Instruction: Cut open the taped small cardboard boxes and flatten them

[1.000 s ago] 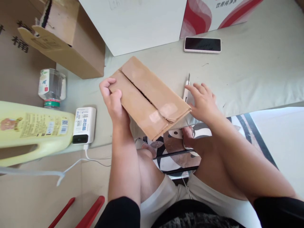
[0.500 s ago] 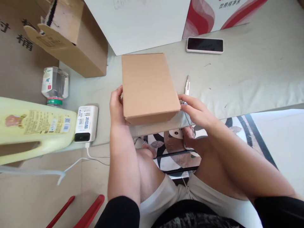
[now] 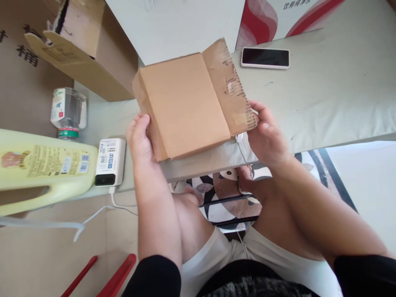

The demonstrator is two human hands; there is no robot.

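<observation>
A brown cardboard box (image 3: 185,105) sits on the cloth-covered table in front of me, its left and right flaps spread outward. The right flap (image 3: 229,82) has a torn, corrugated edge and a strip of tape near its lower corner. My left hand (image 3: 139,134) grips the left flap (image 3: 151,119), thumb on the upper side. At the lower corner of the right flap, my right hand (image 3: 266,134) has its fingers curled around the edge, partly hidden behind it. A small white end of a cutter (image 3: 239,137) shows below this flap; the rest is covered.
A phone (image 3: 265,57) lies at the back right before a white-and-red carton (image 3: 256,24). On the left are another cardboard box (image 3: 114,62), a clear bottle (image 3: 69,111), a yellow jug (image 3: 46,165) and a white power bank (image 3: 110,161) with a cable.
The box's flat top face has given way to two flaps folded out left and right. Both hands have shifted outward with the flaps, and the cutter has become mostly covered.
</observation>
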